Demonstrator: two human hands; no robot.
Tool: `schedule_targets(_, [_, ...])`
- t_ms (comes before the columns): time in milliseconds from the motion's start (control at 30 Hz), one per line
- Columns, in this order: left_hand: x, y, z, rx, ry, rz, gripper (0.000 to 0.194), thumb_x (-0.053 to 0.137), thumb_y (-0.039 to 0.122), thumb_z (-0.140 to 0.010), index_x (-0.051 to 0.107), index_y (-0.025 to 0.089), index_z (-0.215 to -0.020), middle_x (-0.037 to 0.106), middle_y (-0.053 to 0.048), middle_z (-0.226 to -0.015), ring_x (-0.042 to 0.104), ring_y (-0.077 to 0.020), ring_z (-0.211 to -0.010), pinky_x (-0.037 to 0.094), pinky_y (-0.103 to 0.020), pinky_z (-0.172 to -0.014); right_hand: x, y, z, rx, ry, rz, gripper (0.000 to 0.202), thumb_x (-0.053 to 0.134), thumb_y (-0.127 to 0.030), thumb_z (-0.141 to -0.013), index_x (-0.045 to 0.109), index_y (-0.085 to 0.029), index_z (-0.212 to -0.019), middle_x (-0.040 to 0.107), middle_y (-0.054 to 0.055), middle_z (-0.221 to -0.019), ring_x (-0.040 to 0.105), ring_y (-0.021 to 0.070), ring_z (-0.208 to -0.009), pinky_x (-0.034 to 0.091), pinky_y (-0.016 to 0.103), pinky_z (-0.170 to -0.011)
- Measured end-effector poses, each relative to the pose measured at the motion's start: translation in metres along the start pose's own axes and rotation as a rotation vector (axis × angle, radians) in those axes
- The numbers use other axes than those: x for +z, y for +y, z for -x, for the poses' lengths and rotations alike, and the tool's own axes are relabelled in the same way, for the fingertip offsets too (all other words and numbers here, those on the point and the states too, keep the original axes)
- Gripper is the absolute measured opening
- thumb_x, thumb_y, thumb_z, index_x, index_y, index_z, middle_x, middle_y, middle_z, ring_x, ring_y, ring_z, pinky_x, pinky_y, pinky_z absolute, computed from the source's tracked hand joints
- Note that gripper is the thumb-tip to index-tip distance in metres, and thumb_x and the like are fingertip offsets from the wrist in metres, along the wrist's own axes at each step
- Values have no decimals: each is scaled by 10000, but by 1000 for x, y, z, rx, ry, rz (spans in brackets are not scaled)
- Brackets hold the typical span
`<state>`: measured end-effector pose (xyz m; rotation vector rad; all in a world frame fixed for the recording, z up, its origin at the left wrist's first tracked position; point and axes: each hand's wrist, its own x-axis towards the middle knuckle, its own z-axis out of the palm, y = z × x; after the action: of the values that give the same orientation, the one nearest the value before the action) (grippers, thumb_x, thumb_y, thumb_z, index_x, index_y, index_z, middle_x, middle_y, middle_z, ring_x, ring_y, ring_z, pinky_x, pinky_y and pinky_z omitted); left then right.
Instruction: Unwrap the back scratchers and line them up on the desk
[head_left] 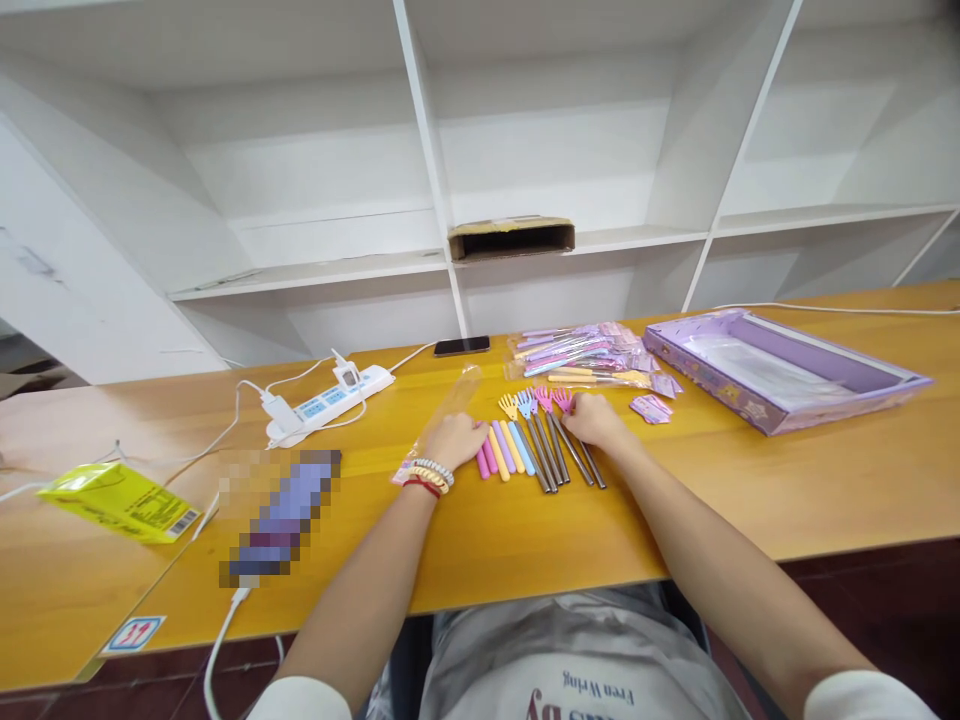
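Note:
A row of loose handles (508,449) in pink, purple, yellow and blue lies on the table. Beside it are several metal back scratcher rods (556,455) with hand-shaped heads in yellow, blue and pink. My left hand (454,441) is closed at the upper end of the leftmost pink handle (481,463), its fingertips partly hidden. Under and behind that hand lies a clear plastic sleeve (455,392). My right hand (592,419) has its fingers closed at the pink head of the rightmost back scratcher (592,465), covering part of it.
Wrapped back scratchers (577,350) are piled behind my hands, near small purple cards (651,408). At right stands a purple display box (780,415). Leftward are a power strip (330,405), a blurred phone (289,515) and a yellow box (120,502). A dark phone (462,346) lies by the shelves.

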<state>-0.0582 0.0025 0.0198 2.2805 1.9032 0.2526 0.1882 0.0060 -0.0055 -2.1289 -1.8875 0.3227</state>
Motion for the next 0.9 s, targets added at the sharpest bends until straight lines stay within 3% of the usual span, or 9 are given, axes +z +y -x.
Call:
schedule_targets(400, [1,-7,-3,-44,15,20,455,356,490,-808,651,188,-637,655,-147,-712,617,-269,-704,401,-341,-594,-1,1,1,29,2,30,316,485,-417,-784,637,-178,-925,665,136,-938,628,257,-852,418,296,-635])
schedule_targets(600, [-9,-14,-5,-227,177,-49,387,364,420,-810,643,169,-907,660,-164,-912,615,-307,-858,443,-381,-677,-3,0,3,41,0,44,282,491,-367,-766,637,-180,-918,665,132,-945,626,259,-858,421,300,-632])
schedule_targets(733, [-10,-21,-6,-269,287,-117,402,399,388,-790,609,119,-1002,608,-193,-1061,563,-321,-998,443,-401,-778,-5,-1,4,14,-31,48,263,522,-295,-734,644,-169,-931,664,137,-946,624,247,-866,418,280,-635])
schedule_targets(900, [-3,-34,-12,-336,217,-156,452,413,407,-786,604,83,-1036,593,-226,-1077,543,-343,-1044,433,-419,-821,-5,-3,4,-14,-56,7,242,526,-316,-741,654,-171,-888,670,128,-916,629,248,-853,422,282,-636])
